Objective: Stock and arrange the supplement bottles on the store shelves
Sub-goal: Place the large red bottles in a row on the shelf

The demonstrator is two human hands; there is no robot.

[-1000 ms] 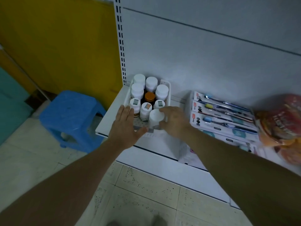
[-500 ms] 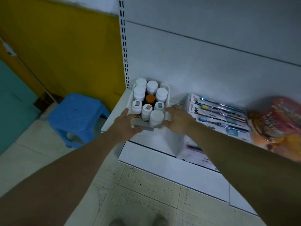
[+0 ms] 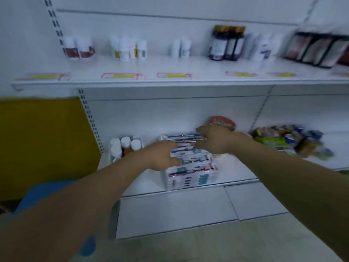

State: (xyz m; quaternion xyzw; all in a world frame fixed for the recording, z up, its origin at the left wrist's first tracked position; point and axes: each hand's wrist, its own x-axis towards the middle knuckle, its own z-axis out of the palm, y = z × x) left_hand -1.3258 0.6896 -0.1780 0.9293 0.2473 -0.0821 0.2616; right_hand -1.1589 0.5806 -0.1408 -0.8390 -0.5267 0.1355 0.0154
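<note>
Several white-capped supplement bottles [image 3: 125, 142], one with an orange cap, stand packed together at the left end of the lower shelf [image 3: 236, 173]. More bottles line the upper shelf [image 3: 207, 71]: white ones [image 3: 128, 48], red-labelled ones [image 3: 79, 48] and dark ones [image 3: 226, 42]. My left hand [image 3: 162, 156] hovers over the stacked toothbrush packs [image 3: 190, 167], fingers loosely curled, holding nothing. My right hand [image 3: 217, 140] reaches across the far end of those packs with its fingers extended and empty. The frame is motion-blurred.
A red round pack [image 3: 222, 121] and colourful snack bags [image 3: 289, 140] lie to the right on the lower shelf. Dark boxes [image 3: 317, 50] stand at the upper shelf's right end. A blue stool [image 3: 47, 191] and a yellow panel [image 3: 43, 138] are at left.
Both hands have come off the bottle tray and moved right, over the toothbrush packs. My view has swung upward, bringing the upper shelf into sight.
</note>
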